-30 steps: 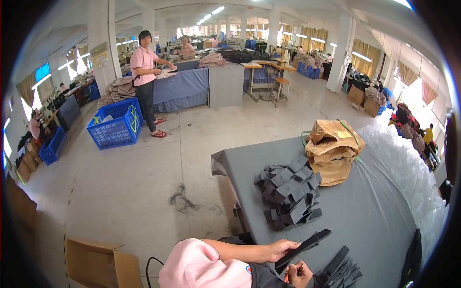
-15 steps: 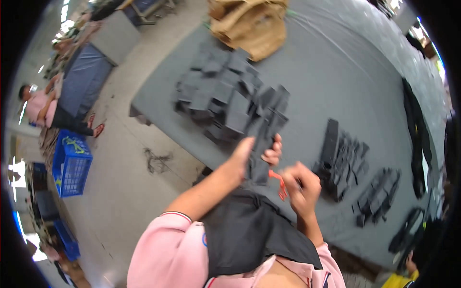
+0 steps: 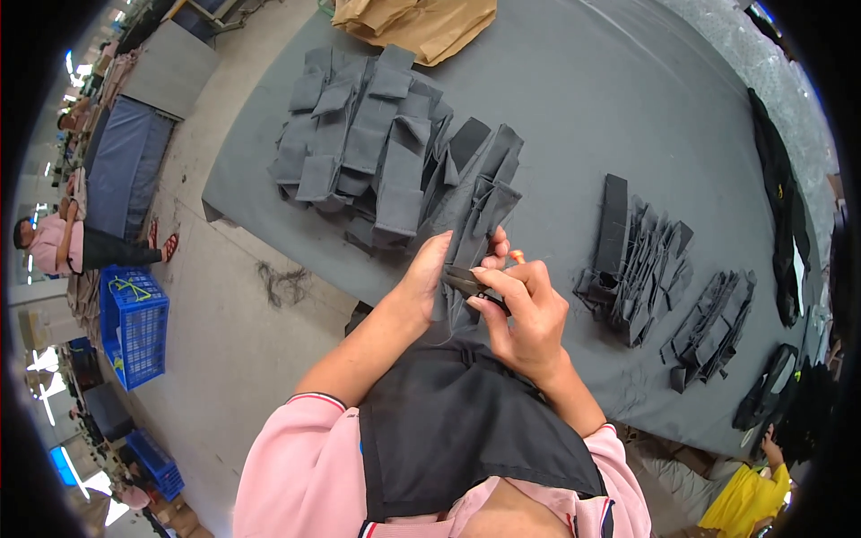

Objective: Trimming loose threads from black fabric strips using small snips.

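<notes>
Nearest to you hangs your black apron over pink sleeves; just above it your two hands meet at the near edge of the grey table; your left hand lies flat and stretched along a long dark grey fabric piece, its fingers straight and its thumb side pressing the cloth, so it steadies the piece rather than clasping it; your right hand is curled tightly round a small thread snipper, whose dark blades point left and touch the fabric piece just beside your left palm; an orange bit shows above your right fingers, and you cannot tell what it is. The fabric piece runs up and away from your hands to the big heap of folded grey pieces; to your right, apart from the heap, stand two smaller stacks of dark pieces; further right black garments lie along the table's edge; at the far end sit brown paper sheets; off to the left, on the floor, stands a blue crate, with another person beyond.
</notes>
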`<action>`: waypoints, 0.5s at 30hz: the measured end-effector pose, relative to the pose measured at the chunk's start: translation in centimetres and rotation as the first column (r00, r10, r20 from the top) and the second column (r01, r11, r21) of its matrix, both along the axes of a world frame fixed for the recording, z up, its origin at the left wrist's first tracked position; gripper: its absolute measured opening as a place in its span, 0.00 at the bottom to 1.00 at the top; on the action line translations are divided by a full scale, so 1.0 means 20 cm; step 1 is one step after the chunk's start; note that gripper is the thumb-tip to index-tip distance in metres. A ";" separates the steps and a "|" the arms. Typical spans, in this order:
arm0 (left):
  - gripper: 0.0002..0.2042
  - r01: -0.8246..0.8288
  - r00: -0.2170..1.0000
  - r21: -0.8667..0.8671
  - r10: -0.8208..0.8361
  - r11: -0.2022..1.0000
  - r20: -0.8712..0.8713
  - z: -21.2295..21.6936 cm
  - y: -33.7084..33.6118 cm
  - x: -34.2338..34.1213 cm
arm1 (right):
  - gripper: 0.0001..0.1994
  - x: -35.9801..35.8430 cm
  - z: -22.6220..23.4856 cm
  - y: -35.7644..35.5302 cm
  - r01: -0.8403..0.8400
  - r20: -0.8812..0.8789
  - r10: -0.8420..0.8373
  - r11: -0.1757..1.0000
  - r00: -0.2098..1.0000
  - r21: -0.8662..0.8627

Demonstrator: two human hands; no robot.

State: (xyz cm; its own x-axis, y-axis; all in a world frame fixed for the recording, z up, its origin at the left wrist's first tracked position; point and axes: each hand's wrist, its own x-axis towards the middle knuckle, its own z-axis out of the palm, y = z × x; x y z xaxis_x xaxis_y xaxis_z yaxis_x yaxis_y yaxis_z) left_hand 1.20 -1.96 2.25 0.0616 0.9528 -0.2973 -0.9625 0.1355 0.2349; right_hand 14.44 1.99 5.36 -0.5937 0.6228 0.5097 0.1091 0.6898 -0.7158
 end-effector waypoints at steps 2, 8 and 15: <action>0.12 0.002 1.000 -0.051 -0.002 0.999 0.004 -0.01 0.01 -0.01 | 0.18 -0.01 0.00 0.00 0.040 0.060 -0.047 0.992 0.997 0.121; 0.11 -0.080 0.985 -0.083 0.066 0.993 -0.160 0.00 0.01 -0.03 | 0.17 -0.02 -0.01 -0.01 0.060 0.101 -0.087 0.967 0.991 0.247; 0.11 -0.033 0.971 -0.060 0.018 0.998 -0.236 -0.02 -0.01 -0.05 | 0.17 -0.02 0.01 -0.04 0.072 0.112 -0.090 0.985 0.990 0.158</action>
State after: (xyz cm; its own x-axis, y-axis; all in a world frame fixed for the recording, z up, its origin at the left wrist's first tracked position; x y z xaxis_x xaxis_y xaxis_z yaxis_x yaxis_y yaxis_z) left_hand 0.14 -2.21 1.81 -0.0416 0.9321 -0.3599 -0.8844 0.1332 0.4473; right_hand 14.12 1.14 5.52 -0.6062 0.5915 0.5317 0.2470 0.7755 -0.5810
